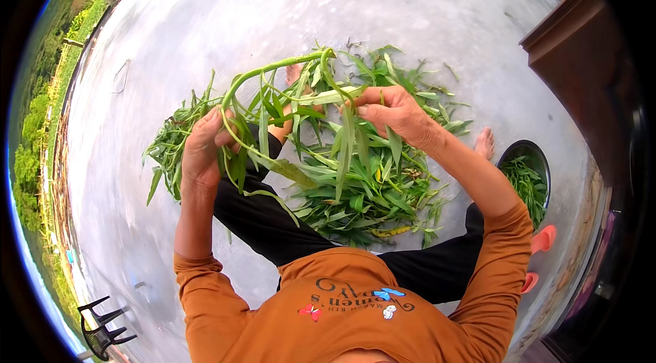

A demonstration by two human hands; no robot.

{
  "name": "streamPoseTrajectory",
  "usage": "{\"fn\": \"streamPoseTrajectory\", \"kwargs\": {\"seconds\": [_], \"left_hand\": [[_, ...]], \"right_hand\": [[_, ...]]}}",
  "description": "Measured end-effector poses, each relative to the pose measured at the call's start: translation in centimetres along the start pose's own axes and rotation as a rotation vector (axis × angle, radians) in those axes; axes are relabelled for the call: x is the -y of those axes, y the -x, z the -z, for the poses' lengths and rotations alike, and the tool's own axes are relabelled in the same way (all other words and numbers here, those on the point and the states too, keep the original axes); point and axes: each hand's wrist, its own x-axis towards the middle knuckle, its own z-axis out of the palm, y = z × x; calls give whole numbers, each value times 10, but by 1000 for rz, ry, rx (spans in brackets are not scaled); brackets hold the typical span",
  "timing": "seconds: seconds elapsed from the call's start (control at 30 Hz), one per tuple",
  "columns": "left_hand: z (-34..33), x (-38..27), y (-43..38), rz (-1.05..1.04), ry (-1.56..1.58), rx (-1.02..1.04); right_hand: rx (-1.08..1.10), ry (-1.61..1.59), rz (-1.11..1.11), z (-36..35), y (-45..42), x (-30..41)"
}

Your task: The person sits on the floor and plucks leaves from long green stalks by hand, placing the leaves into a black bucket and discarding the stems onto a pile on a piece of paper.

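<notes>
My left hand grips a long green leafy stem at its left part. The stem arches up and across, then bends down to my right hand, whose thumb and fingers pinch a thin shoot and leaves. Below both hands, a large loose pile of leafy greens lies on the concrete floor between my legs. Another heap of greens lies at the left, partly behind my left hand and forearm.
A dark round basin holding cut greens stands at the right by my foot, with pinkish-red footwear below it. Brown wooden furniture rises at the upper right. A black plastic chair lies at the lower left.
</notes>
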Motion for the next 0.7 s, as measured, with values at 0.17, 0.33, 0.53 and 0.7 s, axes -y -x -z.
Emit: {"fn": "streamPoseTrajectory", "kwargs": {"seconds": [0.17, 0.33, 0.53, 0.7], "left_hand": [[6, 12, -10, 63, 60, -78], [3, 53, -19, 83, -85, -86], [-28, 123, -20, 329, 86, -57], [-70, 164, -23, 499, 38, -23]], "right_hand": [[22, -297, -59, -6, 7, -5], [-29, -278, -111, -6, 18, -9], [-91, -221, -208, -1, 45, -20], [-111, -140, -247, 4, 58, -35]]}}
